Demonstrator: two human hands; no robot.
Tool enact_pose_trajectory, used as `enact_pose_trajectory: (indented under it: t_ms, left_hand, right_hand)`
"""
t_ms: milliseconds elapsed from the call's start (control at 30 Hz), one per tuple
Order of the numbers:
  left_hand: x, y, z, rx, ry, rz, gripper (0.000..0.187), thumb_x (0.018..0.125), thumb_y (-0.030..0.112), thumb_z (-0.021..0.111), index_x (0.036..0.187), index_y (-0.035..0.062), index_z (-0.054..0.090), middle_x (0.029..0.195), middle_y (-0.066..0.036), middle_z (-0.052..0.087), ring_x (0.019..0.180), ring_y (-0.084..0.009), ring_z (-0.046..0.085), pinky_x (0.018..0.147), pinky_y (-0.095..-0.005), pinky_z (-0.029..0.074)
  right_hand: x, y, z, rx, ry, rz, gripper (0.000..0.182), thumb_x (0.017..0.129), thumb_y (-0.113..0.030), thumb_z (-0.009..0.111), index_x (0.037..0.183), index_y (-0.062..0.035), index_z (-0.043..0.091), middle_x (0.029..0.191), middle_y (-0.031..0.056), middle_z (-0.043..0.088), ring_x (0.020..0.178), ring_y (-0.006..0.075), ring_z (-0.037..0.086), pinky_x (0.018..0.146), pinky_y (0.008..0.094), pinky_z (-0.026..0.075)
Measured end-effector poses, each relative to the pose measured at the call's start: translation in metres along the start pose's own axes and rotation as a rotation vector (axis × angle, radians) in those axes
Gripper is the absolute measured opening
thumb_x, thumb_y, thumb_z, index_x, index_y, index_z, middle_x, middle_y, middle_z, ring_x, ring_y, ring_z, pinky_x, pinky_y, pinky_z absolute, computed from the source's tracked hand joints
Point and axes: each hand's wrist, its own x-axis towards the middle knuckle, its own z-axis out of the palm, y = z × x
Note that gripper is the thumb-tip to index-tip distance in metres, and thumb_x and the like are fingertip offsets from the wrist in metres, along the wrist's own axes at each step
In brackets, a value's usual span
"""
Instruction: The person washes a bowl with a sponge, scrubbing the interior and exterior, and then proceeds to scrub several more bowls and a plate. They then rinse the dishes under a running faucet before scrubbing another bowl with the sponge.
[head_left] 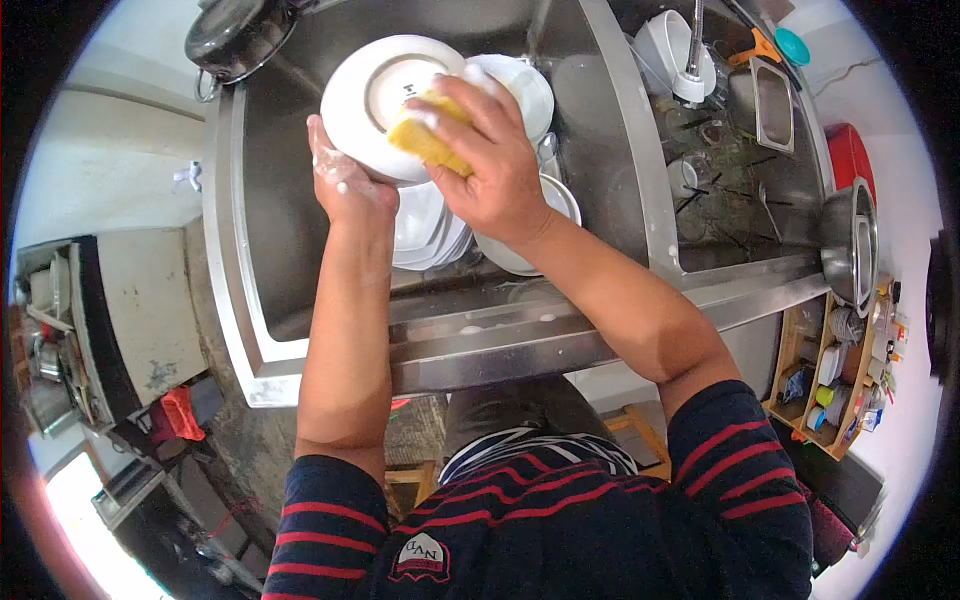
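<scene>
A white plate (350, 95), its underside turned toward me, is tilted above the left sink basin. My left hand (350, 180), with suds on it, grips the plate's lower left edge; most of its fingers are hidden behind the plate. My right hand (490, 160) is closed around a yellow sponge (425, 135), which presses against the plate's underside near the foot ring. Below the plate, a stack of white dishes (430, 230) lies in the basin. Another white plate (525, 90) and a round white dish (563, 200) are to the right, partly covered by my right hand.
A dark pot (240, 40) stands at the basin's upper left corner. The right basin holds dark water with glasses and utensils, beneath a faucet (692, 85). A steel bowl (850, 245) rests at its right edge. The sink's metal front edge (480, 360) runs before me.
</scene>
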Motion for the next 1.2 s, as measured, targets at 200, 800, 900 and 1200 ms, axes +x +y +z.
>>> enact_pose_trajectory:
  t_ms: [200, 800, 900, 1200]
  left_hand:
    - [-0.024, -0.015, 0.038, 0.443, 0.242, 0.126, 0.052, 0.087, 0.041, 0.066, 0.103, -0.0084, 0.060, 0.095, -0.013, 0.062, 0.087, -0.0214, 0.058, 0.079, -0.0368, 0.048]
    - [-0.036, -0.002, 0.040, 0.805, 0.033, 0.257, 0.061, 0.093, 0.053, 0.052, 0.068, -0.0022, 0.060, 0.059, -0.001, 0.050, 0.053, -0.0099, 0.043, 0.049, -0.0266, 0.035]
    - [-0.028, -0.002, 0.027, 0.783, 0.010, 0.247, 0.060, 0.091, 0.052, 0.056, 0.061, 0.0005, 0.059, 0.052, 0.001, 0.048, 0.047, -0.0082, 0.042, 0.044, -0.0251, 0.033]
    - [-0.037, -0.002, 0.026, 0.774, -0.302, 0.297, 0.059, 0.089, 0.049, 0.060, 0.053, 0.0032, 0.055, 0.048, 0.001, 0.046, 0.044, -0.0070, 0.039, 0.041, -0.0257, 0.031]
  right_hand:
    - [0.012, 0.032, -0.007, -0.106, 0.166, 0.142, 0.038, 0.073, -0.007, 0.066, 0.111, -0.0071, 0.066, 0.119, 0.0153, 0.060, 0.109, 0.0338, 0.056, 0.100, 0.0449, 0.040]
    - [0.017, -0.006, -0.015, -0.065, -0.095, -0.314, 0.032, 0.073, -0.026, 0.070, 0.102, -0.0120, 0.068, 0.114, 0.0109, 0.060, 0.106, 0.0331, 0.055, 0.097, 0.0466, 0.042]
    - [0.015, 0.033, -0.017, 0.038, 0.062, -0.081, 0.030, 0.074, -0.020, 0.070, 0.101, -0.0077, 0.068, 0.112, 0.0135, 0.061, 0.106, 0.0335, 0.056, 0.095, 0.0439, 0.043]
    - [0.024, -0.007, -0.026, -0.095, -0.094, -0.316, 0.037, 0.070, -0.026, 0.073, 0.102, -0.0076, 0.068, 0.107, 0.0145, 0.062, 0.102, 0.0318, 0.056, 0.087, 0.0410, 0.045]
